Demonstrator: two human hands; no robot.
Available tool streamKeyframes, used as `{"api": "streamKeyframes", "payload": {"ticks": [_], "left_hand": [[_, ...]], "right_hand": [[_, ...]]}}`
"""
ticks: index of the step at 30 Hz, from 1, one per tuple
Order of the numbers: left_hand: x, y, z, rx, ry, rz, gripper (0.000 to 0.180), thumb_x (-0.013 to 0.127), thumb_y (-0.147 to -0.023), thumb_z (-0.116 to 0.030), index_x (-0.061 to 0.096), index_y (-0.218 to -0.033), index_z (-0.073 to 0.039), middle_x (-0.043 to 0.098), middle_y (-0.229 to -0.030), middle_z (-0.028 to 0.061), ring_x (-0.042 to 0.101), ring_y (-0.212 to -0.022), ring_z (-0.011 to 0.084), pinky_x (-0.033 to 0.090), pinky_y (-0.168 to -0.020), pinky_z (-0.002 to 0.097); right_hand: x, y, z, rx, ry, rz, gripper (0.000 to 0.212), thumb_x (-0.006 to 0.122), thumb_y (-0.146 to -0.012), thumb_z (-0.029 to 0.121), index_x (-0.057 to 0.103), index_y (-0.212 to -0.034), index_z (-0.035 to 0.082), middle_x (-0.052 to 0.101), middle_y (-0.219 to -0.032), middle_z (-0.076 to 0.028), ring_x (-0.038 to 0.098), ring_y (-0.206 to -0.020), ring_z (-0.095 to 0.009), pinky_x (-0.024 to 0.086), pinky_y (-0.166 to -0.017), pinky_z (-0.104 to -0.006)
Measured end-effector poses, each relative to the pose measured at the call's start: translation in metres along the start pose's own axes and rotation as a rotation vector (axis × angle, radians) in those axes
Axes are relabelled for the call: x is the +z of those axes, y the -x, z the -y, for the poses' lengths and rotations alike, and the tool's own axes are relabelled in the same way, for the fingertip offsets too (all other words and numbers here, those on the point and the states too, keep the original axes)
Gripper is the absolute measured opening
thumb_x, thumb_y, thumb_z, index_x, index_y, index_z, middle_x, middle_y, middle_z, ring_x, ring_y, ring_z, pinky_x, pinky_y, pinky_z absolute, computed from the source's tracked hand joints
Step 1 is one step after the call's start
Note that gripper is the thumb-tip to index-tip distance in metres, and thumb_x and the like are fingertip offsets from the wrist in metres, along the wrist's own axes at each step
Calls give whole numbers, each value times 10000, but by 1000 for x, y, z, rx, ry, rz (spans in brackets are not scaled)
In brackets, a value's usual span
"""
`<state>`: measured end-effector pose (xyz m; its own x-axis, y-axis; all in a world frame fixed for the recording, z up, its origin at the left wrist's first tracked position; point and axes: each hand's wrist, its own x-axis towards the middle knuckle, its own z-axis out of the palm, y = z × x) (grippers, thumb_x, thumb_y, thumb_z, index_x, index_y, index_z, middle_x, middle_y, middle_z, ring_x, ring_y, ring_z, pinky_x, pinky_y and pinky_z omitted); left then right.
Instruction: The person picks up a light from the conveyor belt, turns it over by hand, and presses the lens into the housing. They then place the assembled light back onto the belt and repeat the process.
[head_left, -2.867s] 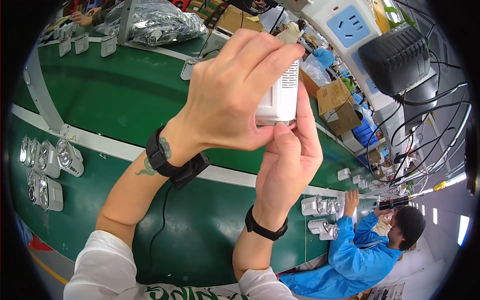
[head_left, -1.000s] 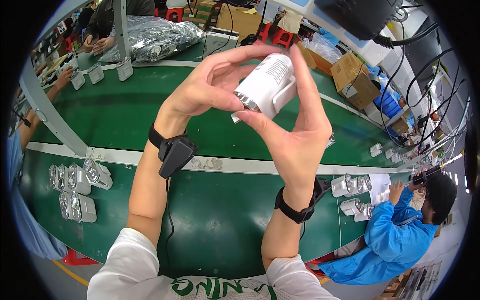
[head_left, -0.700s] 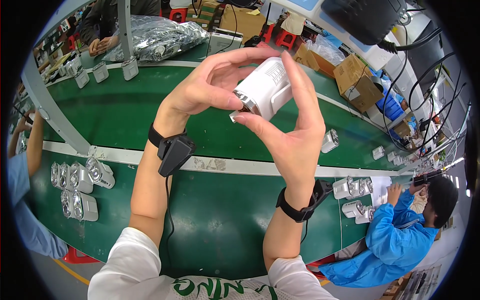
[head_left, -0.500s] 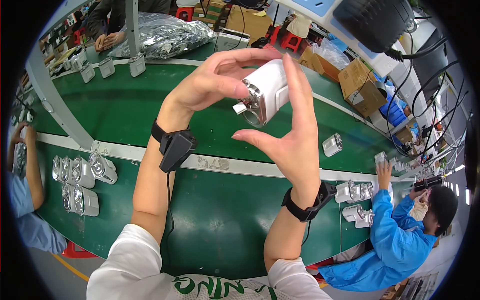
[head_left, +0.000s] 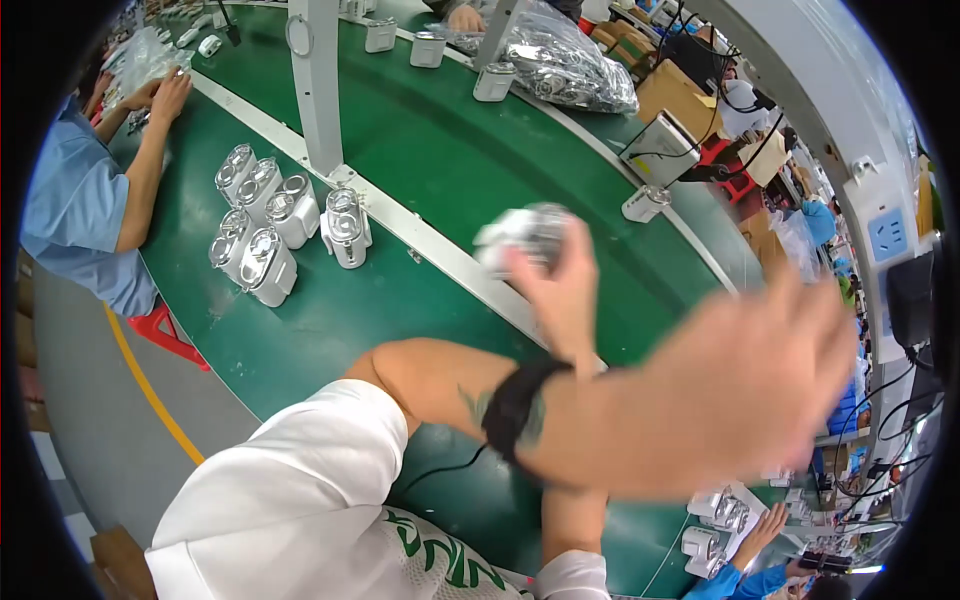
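Observation:
My right hand (head_left: pixel 567 305) grips a white rounded housing with a shiny silvery end (head_left: pixel 512 232), over the pale rail at the edge of the green belt. The housing is blurred, so its details do not show. Close to the camera, my left hand (head_left: pixel 735 385) reaches across my right forearm, smeared by motion. Its fingers look stretched out and apart, with nothing visible in them. To the left on the green table, several similar white housings (head_left: pixel 268 268) stand in a cluster, their clear, shiny ends up. Another housing (head_left: pixel 346 228) stands beside them near the metal post.
A metal post (head_left: pixel 318 90) rises from the rail (head_left: pixel 440 250). More housings (head_left: pixel 646 203) stand along the belt's far side, near a bag of parts (head_left: pixel 565 60). A co-worker in light blue (head_left: pixel 75 210) sits left; a blue-sleeved hand (head_left: pixel 762 535) works lower right. Cables hang at right.
The view has swung left. The housing was between both hands; now only my right hand holds it, while my left hand has let go and swung right across my right forearm.

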<state>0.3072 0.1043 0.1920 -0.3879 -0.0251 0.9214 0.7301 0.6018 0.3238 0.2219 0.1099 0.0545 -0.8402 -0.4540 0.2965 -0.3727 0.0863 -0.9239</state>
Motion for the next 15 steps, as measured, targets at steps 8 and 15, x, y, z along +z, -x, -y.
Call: {"api": "streamKeyframes", "payload": {"ticks": [8, 15], "left_hand": [[-21, 31, -27, 237, 340, 505, 222, 616, -869, -246, 654, -931, -36, 619, -902, 77, 658, -766, 175, 520, -556, 250], [-23, 31, -28, 224, 295, 468, 207, 616, -853, -188, 649, -952, -10, 618, -881, 78, 644, -789, 175, 511, -559, 248]], "right_hand": [[110, 2, -7, -56, 416, 396, 797, 851, -669, 468, 538, -1214, -21, 675, -1057, -230, 683, -908, -366, 544, -778, -406], [106, -8, -22, -256, 439, 386, 998, 895, -602, 478, 474, -1335, -53, 623, -1192, -266, 638, -1012, -406, 520, -866, -422]]}}
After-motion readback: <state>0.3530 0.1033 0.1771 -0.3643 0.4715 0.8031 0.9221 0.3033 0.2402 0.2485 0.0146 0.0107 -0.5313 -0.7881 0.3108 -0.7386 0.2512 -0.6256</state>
